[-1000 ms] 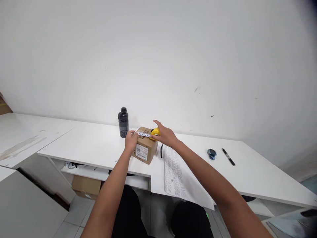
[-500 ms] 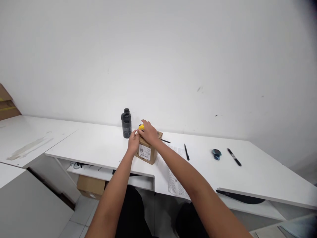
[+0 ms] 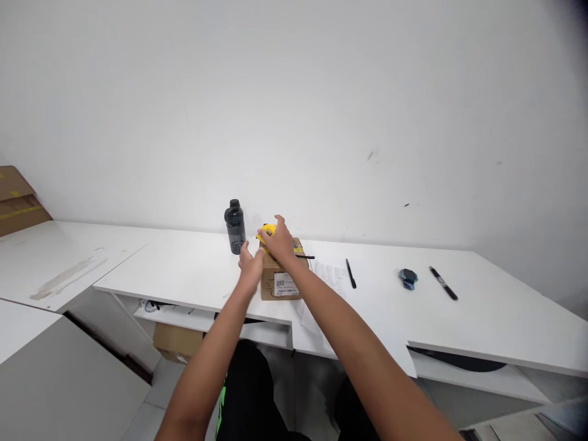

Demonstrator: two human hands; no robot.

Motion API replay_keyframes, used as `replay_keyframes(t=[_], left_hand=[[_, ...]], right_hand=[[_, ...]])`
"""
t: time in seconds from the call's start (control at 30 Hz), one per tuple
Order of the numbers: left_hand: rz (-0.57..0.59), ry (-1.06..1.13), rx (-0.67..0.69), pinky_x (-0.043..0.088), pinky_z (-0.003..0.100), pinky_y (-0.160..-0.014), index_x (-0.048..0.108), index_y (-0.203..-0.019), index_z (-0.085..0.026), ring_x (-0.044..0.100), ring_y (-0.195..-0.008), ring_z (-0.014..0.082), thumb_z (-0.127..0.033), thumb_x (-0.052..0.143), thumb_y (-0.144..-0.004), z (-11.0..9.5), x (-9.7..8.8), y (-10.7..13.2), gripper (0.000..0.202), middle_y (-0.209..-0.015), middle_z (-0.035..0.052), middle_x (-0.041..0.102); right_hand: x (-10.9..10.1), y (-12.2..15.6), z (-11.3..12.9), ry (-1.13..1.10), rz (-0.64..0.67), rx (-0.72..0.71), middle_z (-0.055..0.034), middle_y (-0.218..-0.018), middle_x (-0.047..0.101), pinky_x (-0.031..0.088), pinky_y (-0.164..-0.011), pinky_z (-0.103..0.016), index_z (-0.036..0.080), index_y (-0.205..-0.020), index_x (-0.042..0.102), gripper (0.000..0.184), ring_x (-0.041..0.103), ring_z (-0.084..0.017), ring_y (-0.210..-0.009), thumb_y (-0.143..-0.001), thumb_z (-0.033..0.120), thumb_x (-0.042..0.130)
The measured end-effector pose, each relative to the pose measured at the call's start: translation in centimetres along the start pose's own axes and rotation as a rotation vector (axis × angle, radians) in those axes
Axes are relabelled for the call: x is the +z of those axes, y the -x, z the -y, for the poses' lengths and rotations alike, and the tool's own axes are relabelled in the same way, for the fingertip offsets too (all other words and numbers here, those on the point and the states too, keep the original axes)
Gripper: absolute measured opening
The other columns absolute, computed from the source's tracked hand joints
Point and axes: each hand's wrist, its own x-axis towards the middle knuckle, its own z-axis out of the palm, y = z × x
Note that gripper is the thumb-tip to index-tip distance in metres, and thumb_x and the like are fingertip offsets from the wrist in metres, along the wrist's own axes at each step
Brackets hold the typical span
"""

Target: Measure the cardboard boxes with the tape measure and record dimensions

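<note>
My right hand (image 3: 279, 242) grips a yellow tape measure (image 3: 267, 231) over the back left of a small cardboard box (image 3: 270, 282). A white printed label (image 3: 285, 283) is on the box's front face. Part of a yellow strip (image 3: 298, 249) shows on the box top beyond my right hand; my hand hides how it runs. At the box's left side is my left hand (image 3: 250, 269), thumb raised and fingers apart, slightly blurred, with nothing seen in it. A thin black stick-like thing (image 3: 307, 257) juts out past my right wrist.
A dark bottle (image 3: 235, 228) stands behind my left hand. Printed papers (image 3: 331, 275) lie right of the box, partly under my right arm. Farther right are a black pen (image 3: 351, 274), a small blue-black object (image 3: 408, 278) and a black marker (image 3: 443, 283). A white wall rises behind the desk.
The box has turned so its label faces me more squarely. My left hand has come away from the tape measure, its fingers spreading. The view has shifted slightly.
</note>
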Motion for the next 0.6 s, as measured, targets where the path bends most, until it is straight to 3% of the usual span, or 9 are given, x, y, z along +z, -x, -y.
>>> replay_keyframes(t=[0.13,0.23,0.3,0.43,0.6], left_hand=[[0.108,0.027,-0.123,0.038,0.038,-0.103,0.044,-0.134,-0.017,0.049,-0.128,0.0270,-0.037,0.061,-0.080,-2.7,0.3,-4.8,0.060,-0.138,0.0165,0.052],[0.281,0.104,-0.107,0.045,0.036,-0.091,0.057,-0.115,-0.016,0.062,-0.107,0.0253,-0.043,0.065,-0.074,-2.0,1.0,-5.4,0.050,-0.116,0.0126,0.065],[0.338,0.170,-0.083,0.047,0.035,-0.086,0.060,-0.104,-0.016,0.063,-0.098,0.0234,-0.047,0.063,-0.073,-0.9,0.9,-4.8,0.045,-0.107,0.0099,0.068],[0.221,0.159,-0.075,0.047,0.036,-0.081,0.058,-0.099,-0.016,0.062,-0.093,0.0223,-0.048,0.064,-0.072,0.5,-1.4,-3.1,0.041,-0.100,0.0075,0.067],[0.034,0.087,0.025,0.046,0.031,-0.078,0.052,-0.089,-0.018,0.059,-0.085,0.0164,-0.040,0.067,-0.072,1.4,-5.1,-1.3,0.032,-0.090,0.0021,0.061]], right_hand=[[-0.6,0.0,-0.3,-0.157,-0.092,0.135,-0.0120,-0.120,0.062,0.045,-0.086,-0.034,0.021,-0.141,0.027,0.076,0.060,-0.027,-0.107,-0.080,0.057,0.057],[-1.1,-0.2,-0.5,-0.275,-0.118,0.259,-0.0122,-0.113,0.065,0.046,-0.085,-0.034,0.019,-0.139,0.030,0.077,0.063,-0.026,-0.101,-0.079,0.059,0.057],[-1.3,-0.4,-0.5,-0.356,-0.120,0.329,-0.0143,-0.116,0.064,0.046,-0.086,-0.034,0.017,-0.138,0.031,0.077,0.063,-0.025,-0.101,-0.079,0.059,0.057],[-1.1,-0.3,-0.1,-0.397,-0.072,0.298,-0.0144,-0.119,0.062,0.047,-0.085,-0.032,0.017,-0.139,0.031,0.078,0.062,-0.023,-0.102,-0.079,0.059,0.057],[-0.3,0.6,1.1,-0.152,-0.016,0.015,-0.0089,-0.110,0.066,0.047,-0.081,-0.035,0.022,-0.143,0.029,0.075,0.063,-0.026,-0.098,-0.081,0.057,0.055]])
